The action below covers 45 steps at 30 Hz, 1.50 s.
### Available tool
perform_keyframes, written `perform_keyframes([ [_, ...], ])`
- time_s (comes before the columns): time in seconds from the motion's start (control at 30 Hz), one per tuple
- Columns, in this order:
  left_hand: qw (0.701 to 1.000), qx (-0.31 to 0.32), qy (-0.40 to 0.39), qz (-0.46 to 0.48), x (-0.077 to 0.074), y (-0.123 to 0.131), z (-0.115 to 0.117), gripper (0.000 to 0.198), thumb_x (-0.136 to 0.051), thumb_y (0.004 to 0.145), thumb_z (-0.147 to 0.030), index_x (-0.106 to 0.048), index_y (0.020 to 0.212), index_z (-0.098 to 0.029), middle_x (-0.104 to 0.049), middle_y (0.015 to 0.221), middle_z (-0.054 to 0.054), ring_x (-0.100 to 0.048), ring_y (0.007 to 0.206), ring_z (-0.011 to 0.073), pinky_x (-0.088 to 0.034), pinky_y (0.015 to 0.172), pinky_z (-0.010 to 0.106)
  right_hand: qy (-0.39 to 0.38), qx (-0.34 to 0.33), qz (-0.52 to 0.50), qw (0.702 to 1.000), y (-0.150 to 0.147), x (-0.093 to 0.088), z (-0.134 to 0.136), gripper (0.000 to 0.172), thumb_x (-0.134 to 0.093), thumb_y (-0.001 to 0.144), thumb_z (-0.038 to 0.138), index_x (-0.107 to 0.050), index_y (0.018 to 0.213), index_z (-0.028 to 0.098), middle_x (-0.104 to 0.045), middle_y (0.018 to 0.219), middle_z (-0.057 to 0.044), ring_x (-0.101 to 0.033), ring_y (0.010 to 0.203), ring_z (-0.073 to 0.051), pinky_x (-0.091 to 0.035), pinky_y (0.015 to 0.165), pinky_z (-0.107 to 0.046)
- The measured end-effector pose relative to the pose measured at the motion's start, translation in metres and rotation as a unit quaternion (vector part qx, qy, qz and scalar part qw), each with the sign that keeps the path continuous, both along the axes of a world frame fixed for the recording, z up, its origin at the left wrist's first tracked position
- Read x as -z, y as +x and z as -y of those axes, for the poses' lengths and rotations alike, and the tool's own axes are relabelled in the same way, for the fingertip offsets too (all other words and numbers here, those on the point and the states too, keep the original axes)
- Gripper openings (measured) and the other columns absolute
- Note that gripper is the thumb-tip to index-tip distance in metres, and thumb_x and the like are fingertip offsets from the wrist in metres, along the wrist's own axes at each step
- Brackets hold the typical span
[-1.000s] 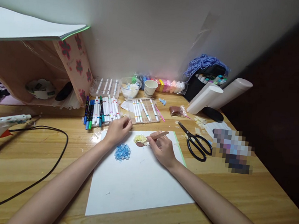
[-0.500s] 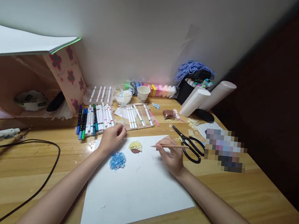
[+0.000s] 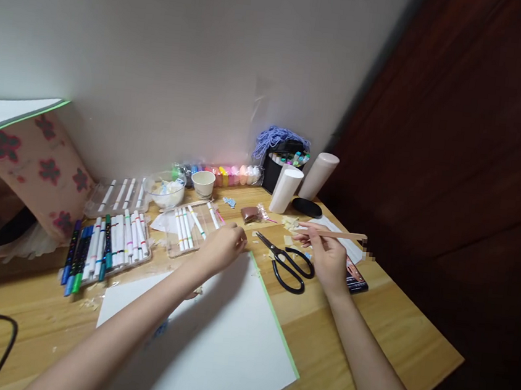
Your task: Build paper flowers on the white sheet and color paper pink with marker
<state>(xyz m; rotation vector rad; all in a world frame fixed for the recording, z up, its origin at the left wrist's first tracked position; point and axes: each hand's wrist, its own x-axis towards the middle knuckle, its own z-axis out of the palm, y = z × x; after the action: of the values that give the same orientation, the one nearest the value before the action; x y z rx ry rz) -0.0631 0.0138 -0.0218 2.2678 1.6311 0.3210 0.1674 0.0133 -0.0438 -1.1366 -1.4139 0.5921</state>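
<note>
My right hand is closed on a thin wooden stick, held nearly level above the table's right side. Below and beside that hand lies a phone, partly covered by the wrist. My left hand hovers near the far edge of the white paper, its fingers curled; whatever is in them, if anything, is hidden. Under the left forearm, a bit of the pale yellow crumbs and brown patch and a bit of the blue crumbs show. Black-handled scissors lie open between the hands.
White markers and a marker case lie on the left. Behind stand a clear bowl, a paper cup, a black pen holder and white cylinders. Pale scraps lie beyond the scissors.
The view has turned right. My right hand has moved right with the stick, from the paper to above the phone. My left hand has shifted right across the paper's far edge, its forearm now covering the crumbs.
</note>
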Motion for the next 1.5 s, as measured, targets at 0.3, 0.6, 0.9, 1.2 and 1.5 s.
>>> perform_keyframes([
  [0.3, 0.999, -0.047, -0.018, -0.014, 0.035, 0.041, -0.057, 0.013, -0.052, 0.082, -0.018, -0.063, 0.088, -0.014, -0.067, 0.099, 0.014, -0.063, 0.093, 0.0253, -0.046, 0.074, 0.031, 0.053, -0.037, 0.161, 0.985, 0.007, -0.014, 0.006, 0.018, -0.051, 0.091, 0.024, -0.068, 0.098, 0.020, -0.068, 0.081, -0.004, -0.063, 0.077, -0.018, -0.049, 0.075, -0.033],
  [0.6, 0.987, -0.099, -0.001, 0.125, 0.014, 0.021, -0.044, 0.010, -0.054, 0.081, -0.022, -0.060, 0.076, -0.015, -0.068, 0.079, 0.008, -0.063, 0.076, 0.0206, -0.044, 0.066, 0.028, 0.020, -0.275, 0.375, 0.885, -0.036, 0.020, 0.015, 0.033, -0.045, 0.086, 0.002, -0.062, 0.108, 0.019, -0.067, 0.100, -0.009, -0.057, 0.100, -0.022, -0.047, 0.084, -0.034],
  [0.9, 0.911, -0.105, -0.114, 0.381, -0.015, 0.015, -0.023, 0.010, -0.066, 0.073, -0.021, -0.062, 0.076, -0.012, -0.068, 0.067, 0.004, -0.061, 0.060, 0.0120, -0.046, 0.057, 0.022, -0.281, -0.081, 0.450, 0.844, 0.016, -0.006, 0.020, 0.022, -0.068, 0.067, 0.025, -0.052, 0.081, 0.018, -0.061, 0.089, -0.007, -0.059, 0.084, -0.023, -0.044, 0.070, -0.030],
  [1.2, 0.875, -0.123, -0.167, 0.438, -0.024, 0.009, -0.021, 0.012, -0.067, 0.072, -0.023, -0.068, 0.071, -0.011, -0.064, 0.062, 0.000, -0.053, 0.056, 0.0078, -0.044, 0.060, 0.022, -0.316, -0.071, 0.302, 0.896, 0.000, 0.002, 0.018, 0.018, -0.061, 0.073, 0.035, -0.052, 0.074, 0.019, -0.062, 0.072, -0.003, -0.057, 0.066, -0.018, -0.038, 0.056, -0.027],
  [1.5, 0.860, -0.128, -0.195, 0.453, -0.032, 0.006, -0.030, 0.014, -0.070, 0.071, -0.023, -0.069, 0.074, -0.009, -0.065, 0.065, 0.002, -0.057, 0.061, 0.0084, -0.048, 0.068, 0.024, -0.402, -0.356, -0.234, 0.810, -0.037, 0.007, 0.032, 0.076, -0.048, 0.052, 0.089, -0.052, 0.078, 0.018, -0.050, 0.064, 0.004, -0.049, 0.046, -0.009, -0.055, 0.066, -0.037],
])
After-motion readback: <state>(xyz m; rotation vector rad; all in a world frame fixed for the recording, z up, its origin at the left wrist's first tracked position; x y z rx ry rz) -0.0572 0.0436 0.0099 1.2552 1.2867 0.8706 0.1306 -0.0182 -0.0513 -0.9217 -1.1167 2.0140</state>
